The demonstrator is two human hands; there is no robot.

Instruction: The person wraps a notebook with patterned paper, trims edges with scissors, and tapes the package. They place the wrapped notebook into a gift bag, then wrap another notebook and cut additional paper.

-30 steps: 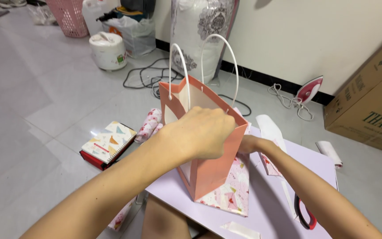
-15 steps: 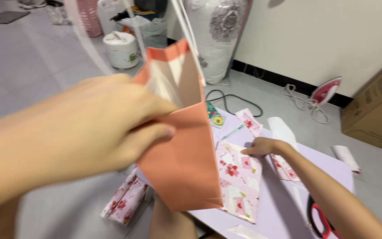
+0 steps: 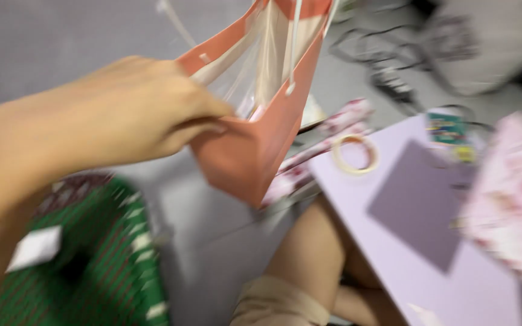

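My left hand (image 3: 131, 108) grips the rim of a salmon-pink paper gift bag (image 3: 255, 145) with white cord handles and holds it in the air, off to the left of the lilac table (image 3: 418, 241). The bag hangs open at the top and shows a pale lining. My right hand is out of view. A flat parcel in pink patterned wrapping paper (image 3: 509, 199) lies at the right edge of the table. The picture is blurred by motion.
A roll of clear tape (image 3: 354, 154) lies on the table's near corner, with rolls of pink wrapping paper (image 3: 327, 142) on the floor beside it. A green striped bag (image 3: 92, 265) sits at lower left. My bare knee (image 3: 309, 253) is under the table. Cables (image 3: 382, 57) lie on the grey floor.
The camera has swung left and down. My left hand has carried the pink bag off the table to the left. My right hand has left the view.
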